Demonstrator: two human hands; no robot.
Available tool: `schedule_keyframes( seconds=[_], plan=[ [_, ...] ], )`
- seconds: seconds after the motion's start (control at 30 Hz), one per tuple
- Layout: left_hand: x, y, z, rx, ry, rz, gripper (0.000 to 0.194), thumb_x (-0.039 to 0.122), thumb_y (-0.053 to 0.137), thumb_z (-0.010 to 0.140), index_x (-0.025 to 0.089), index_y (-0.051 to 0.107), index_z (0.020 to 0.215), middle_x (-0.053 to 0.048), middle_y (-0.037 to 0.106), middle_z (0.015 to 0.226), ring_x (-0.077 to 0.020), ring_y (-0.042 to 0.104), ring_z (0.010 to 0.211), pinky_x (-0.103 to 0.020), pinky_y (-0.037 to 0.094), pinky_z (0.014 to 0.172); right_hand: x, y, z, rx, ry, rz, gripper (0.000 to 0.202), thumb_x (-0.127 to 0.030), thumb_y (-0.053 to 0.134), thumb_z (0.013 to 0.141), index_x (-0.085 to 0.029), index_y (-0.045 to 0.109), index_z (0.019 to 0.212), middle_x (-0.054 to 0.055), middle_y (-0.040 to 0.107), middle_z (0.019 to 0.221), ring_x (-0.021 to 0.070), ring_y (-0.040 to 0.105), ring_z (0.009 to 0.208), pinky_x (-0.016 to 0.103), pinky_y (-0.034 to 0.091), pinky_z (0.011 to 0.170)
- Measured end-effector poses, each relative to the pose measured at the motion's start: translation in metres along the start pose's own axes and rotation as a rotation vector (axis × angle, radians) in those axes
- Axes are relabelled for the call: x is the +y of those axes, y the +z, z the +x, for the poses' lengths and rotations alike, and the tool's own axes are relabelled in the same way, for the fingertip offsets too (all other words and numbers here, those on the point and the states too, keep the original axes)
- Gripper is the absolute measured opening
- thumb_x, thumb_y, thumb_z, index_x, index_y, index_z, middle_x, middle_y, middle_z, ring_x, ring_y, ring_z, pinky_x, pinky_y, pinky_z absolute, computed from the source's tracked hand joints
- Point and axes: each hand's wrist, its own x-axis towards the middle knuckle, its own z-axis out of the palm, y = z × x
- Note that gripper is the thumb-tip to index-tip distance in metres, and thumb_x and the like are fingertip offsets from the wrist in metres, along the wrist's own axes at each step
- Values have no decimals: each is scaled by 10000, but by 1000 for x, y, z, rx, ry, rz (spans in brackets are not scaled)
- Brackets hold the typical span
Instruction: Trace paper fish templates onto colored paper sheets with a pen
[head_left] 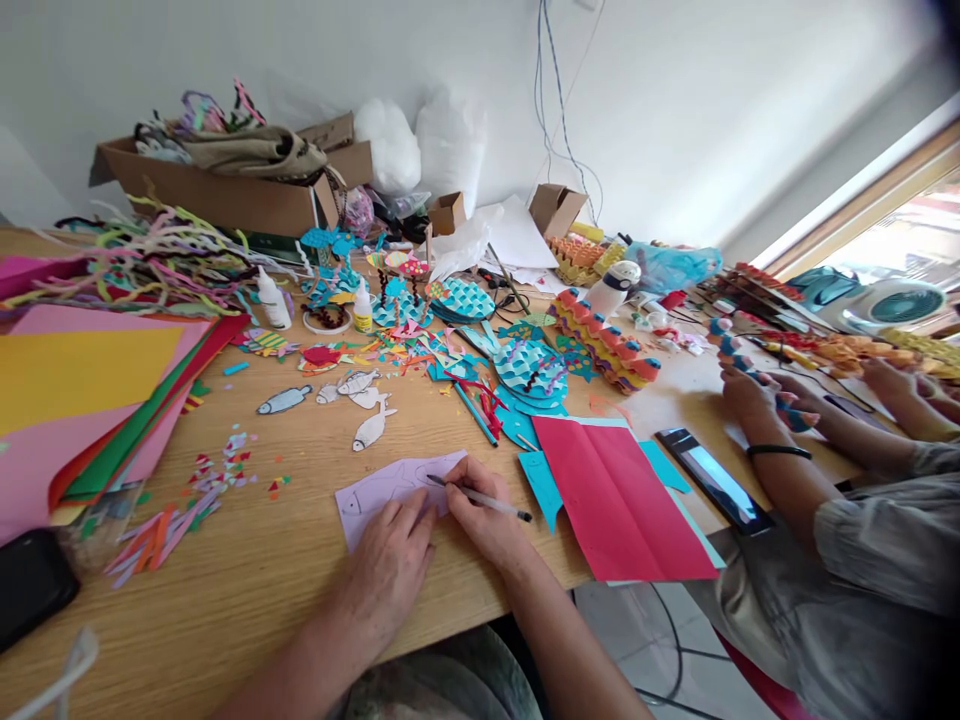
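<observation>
A piece of lilac paper [397, 480] with fish outlines drawn on it lies on the wooden table in front of me. My left hand [395, 550] rests flat on its lower edge, fingers stretched out. In my right hand [487, 510] is a pen [487, 497], its tip touching the paper near the right end. Beyond the paper lie several cut-out paper fish, among them a white fish [373, 425] and a blue-grey fish [285, 400]. Beside my right hand is a folded red sheet [615, 490] over light blue paper.
Coloured sheets [82, 370] and a black phone [34, 590] lie at the left. Paper scraps, glue bottles [274, 300], pipe cleaners [150, 260] and a cardboard box [217, 195] fill the back. At the right, a phone [712, 480] lies near another person's hands [750, 400].
</observation>
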Motion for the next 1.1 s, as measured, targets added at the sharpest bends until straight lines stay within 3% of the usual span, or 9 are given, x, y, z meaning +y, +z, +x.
schedule_keyframes(
  seconds=[0.37,0.7,1.1],
  plan=[
    [0,-1,-3,25,29,-9,343,79,397,810,107,543,1119,-133,583,1164,-239,577,933,-390,504,791,-3,1,1,-15,29,52,54,-184,445,705,-197,469,658,-48,444,546,93,389,496,215,310,463],
    [-1,-2,-2,15,25,-31,387,76,396,783,130,538,1139,-117,577,1175,-242,574,917,-389,510,743,8,6,2,-15,-20,-91,98,-126,443,678,-203,502,696,-50,496,567,93,433,493,208,339,477],
    [-2,1,-3,61,11,-67,368,84,379,796,147,548,1117,-110,577,1171,-230,575,924,-401,500,797,21,9,1,-14,-27,-136,120,-109,470,688,-214,526,708,-48,527,587,101,461,518,221,351,501]
  ],
)
